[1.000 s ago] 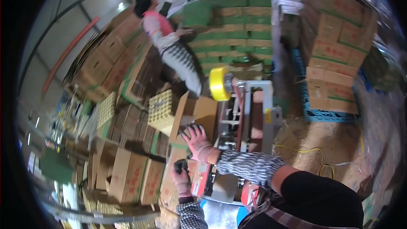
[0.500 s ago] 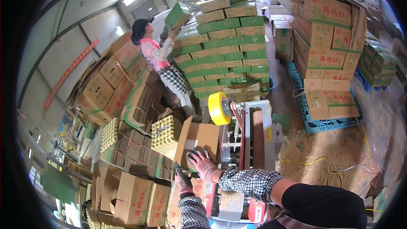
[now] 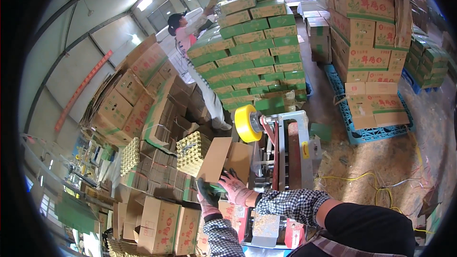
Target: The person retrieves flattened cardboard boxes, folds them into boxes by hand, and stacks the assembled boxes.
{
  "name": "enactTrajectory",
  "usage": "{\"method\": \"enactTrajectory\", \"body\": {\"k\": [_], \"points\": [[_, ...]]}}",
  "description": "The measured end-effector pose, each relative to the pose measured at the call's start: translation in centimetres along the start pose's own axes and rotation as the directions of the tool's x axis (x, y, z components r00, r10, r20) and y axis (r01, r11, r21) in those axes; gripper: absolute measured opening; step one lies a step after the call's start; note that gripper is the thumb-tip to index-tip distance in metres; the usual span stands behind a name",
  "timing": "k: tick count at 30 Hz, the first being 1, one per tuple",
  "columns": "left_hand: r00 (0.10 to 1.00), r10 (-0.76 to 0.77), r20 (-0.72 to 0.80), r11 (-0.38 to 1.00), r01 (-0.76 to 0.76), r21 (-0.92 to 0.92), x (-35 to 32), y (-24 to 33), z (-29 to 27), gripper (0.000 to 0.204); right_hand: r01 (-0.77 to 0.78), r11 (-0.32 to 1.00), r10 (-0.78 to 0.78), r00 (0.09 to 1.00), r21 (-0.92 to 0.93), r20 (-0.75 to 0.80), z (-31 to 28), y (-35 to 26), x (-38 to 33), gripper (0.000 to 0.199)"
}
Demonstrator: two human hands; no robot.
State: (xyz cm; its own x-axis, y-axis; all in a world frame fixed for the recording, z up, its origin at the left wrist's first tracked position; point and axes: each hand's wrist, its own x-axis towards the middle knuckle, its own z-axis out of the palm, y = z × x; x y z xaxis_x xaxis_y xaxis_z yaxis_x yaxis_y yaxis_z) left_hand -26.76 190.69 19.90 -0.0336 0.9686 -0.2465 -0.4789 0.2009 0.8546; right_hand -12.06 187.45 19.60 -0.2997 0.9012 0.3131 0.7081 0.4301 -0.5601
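Observation:
A brown cardboard box (image 3: 223,156) stands in front of me with tall flaps upright, beside the carton-sealing machine (image 3: 291,162). My left hand (image 3: 208,199), in a pink glove with dark fingertips, grips the box's near left corner. Close beside it, my right hand (image 3: 236,190), gloved alike, has its fingers bent over the near edge of the box. The undersides of both hands and the inside of the box are mostly hidden. A big yellow tape roll (image 3: 248,123) sits on the machine's far end.
Egg trays (image 3: 191,152) are stacked left of the box, near bundles of flattened cartons (image 3: 159,162). Open cartons (image 3: 158,223) stand at lower left. Ahead, a co-worker (image 3: 185,38) reaches over a wall of green-and-brown cartons (image 3: 257,62). A blue pallet (image 3: 357,135) and yellow cable (image 3: 352,176) lie right.
My right hand has gone from lying spread on the box to bending over its near edge. The flaps have shifted. The co-worker has moved the carton they held further back over the stack.

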Motion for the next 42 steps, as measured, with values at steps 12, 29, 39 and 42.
{"method": "enactTrajectory", "body": {"k": [12, 29, 39, 42], "points": [[0.794, 0.412, -0.447, 0.904, -0.417, 0.092, -26.0, 2.5, -4.2, 0.044, 0.182, 0.894, -0.127, 0.979, 0.409, -0.159, -2.5, -13.6, -14.7, 0.096], [0.522, 0.672, -0.526, -0.034, 0.731, 0.682, -41.7, 0.6, -6.9, 0.074, -0.196, 0.394, -0.348, 0.873, 0.898, 0.343, 10.4, -19.6, -26.1, 0.095], [0.779, 0.505, -0.371, -0.196, 0.523, 0.83, -39.6, -12.3, -14.5, 0.044, -0.454, 0.563, -0.38, 0.6, 0.691, 0.704, 18.6, -10.4, -32.0, 0.08], [0.75, 0.586, -0.307, 0.085, 0.32, 0.943, -38.6, -12.4, -13.3, 0.026, -0.154, 0.905, -0.166, 0.729, 0.396, 0.664, 6.1, -13.5, -29.9, 0.067]]}}
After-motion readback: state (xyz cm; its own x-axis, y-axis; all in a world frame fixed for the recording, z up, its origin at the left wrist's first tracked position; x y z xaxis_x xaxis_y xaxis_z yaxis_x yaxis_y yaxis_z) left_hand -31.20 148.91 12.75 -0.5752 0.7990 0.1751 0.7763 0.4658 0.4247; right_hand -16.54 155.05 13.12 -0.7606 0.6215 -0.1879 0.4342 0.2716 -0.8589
